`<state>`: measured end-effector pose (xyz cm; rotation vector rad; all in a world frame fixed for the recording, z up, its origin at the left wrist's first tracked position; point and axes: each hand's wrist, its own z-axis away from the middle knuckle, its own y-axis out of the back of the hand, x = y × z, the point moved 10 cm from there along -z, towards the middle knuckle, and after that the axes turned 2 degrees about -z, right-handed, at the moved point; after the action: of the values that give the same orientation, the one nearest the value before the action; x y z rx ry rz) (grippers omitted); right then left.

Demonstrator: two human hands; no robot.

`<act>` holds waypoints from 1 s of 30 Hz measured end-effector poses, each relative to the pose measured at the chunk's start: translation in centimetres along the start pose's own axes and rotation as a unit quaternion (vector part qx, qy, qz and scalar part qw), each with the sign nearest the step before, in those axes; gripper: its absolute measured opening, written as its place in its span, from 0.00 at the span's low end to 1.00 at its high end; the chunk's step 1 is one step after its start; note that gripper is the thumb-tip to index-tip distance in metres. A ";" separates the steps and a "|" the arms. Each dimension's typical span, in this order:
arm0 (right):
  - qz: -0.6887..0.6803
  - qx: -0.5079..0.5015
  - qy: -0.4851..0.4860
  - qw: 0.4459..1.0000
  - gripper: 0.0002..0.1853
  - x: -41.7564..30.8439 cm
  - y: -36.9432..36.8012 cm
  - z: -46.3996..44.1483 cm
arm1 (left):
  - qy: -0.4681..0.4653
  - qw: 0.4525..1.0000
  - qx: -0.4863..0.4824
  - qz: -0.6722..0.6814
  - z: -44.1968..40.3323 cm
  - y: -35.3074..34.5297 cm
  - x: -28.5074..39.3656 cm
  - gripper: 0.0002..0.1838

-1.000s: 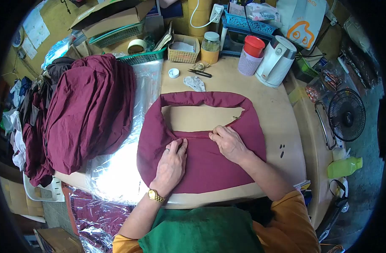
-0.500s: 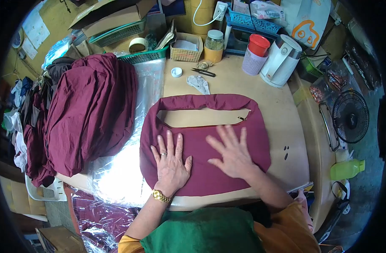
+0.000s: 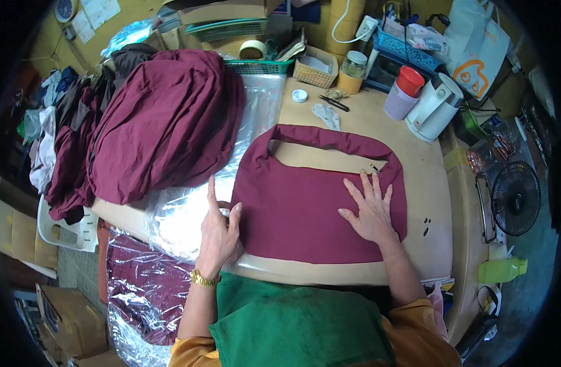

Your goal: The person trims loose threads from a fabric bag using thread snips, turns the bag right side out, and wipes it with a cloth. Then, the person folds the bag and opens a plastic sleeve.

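Observation:
A maroon cloth shoulder bag (image 3: 311, 220) lies flat on the table, its wide strap looped toward the back and a zipper pull (image 3: 374, 169) near the right end of its opening. My right hand (image 3: 373, 211) rests on the bag's right part, fingers spread, holding nothing. At the bag's left edge is my left hand (image 3: 219, 229), over the clear plastic sheets (image 3: 179, 214). Its index finger points forward and the thumb stands apart; the other fingers are partly hidden. Nothing shows in it.
A big heap of maroon cloth (image 3: 164, 122) covers the table's left side. Behind the bag lie thread snips (image 3: 334, 103), a small white lid (image 3: 299, 95) and a white scrap (image 3: 326, 115). A kettle (image 3: 435, 107) and a purple cup (image 3: 401, 103) stand back right.
My left hand has left the bag's surface and moved left to the plastic sheets. My right hand has settled on the bag's right part. The whole view has shifted.

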<state>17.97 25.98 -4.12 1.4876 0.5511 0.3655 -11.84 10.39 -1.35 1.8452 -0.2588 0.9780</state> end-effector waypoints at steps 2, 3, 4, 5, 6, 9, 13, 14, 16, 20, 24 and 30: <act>0.003 -0.014 0.008 1.000 0.38 0.4 -0.1 0.2 | 0.038 0.992 -0.039 0.116 0.6 -1.2 -1.9 0.42; 0.005 -0.023 0.008 1.000 0.38 0.6 0.0 -0.1 | 0.056 0.971 -0.071 0.223 0.8 -2.5 -3.2 0.42; -0.021 -0.025 0.006 0.999 0.36 0.5 0.7 -0.1 | 0.061 0.960 -0.080 0.260 1.5 -3.0 -3.9 0.42; -0.019 -0.022 0.009 1.000 0.36 0.0 1.1 -0.2 | 0.033 0.982 -0.076 0.170 1.8 -2.5 -3.1 0.42; -0.013 -0.007 0.027 1.000 0.33 -0.9 1.6 -0.3 | 0.022 0.989 -0.065 0.130 2.3 -1.7 -1.5 0.43; -0.154 0.147 0.149 0.966 0.15 -8.4 5.9 -0.3 | 0.061 0.989 -0.074 0.110 3.2 -2.1 0.1 0.40; -0.218 -0.014 0.329 0.919 0.22 -20.8 -0.6 -1.9 | -0.058 0.991 -0.054 0.111 3.9 -3.8 0.6 0.29; -0.199 -0.021 0.305 0.931 0.32 -21.8 -2.5 -3.4 | -0.013 0.988 -0.071 0.140 3.8 -3.7 0.4 0.28; -0.162 -0.006 0.296 0.941 0.35 -21.2 -3.7 -7.0 | 0.032 0.982 -0.088 0.167 3.8 -3.7 -0.1 0.28; -0.084 -0.028 0.238 0.967 0.41 -20.3 -3.8 -10.6 | -0.019 0.984 -0.126 0.127 4.1 -4.6 -0.5 0.24; -0.123 -0.053 0.227 0.965 0.41 -20.1 -4.0 -11.0 | -0.051 0.980 -0.166 -0.096 4.0 -2.6 2.4 0.24; -0.303 0.078 0.211 0.926 0.29 -16.4 1.2 -3.8 | -0.246 0.959 -0.052 -0.128 3.0 -3.8 11.8 0.36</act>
<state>2.39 20.18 -0.97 1.3068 1.3711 0.1509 -0.41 12.50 4.05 1.9431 -0.3532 0.3105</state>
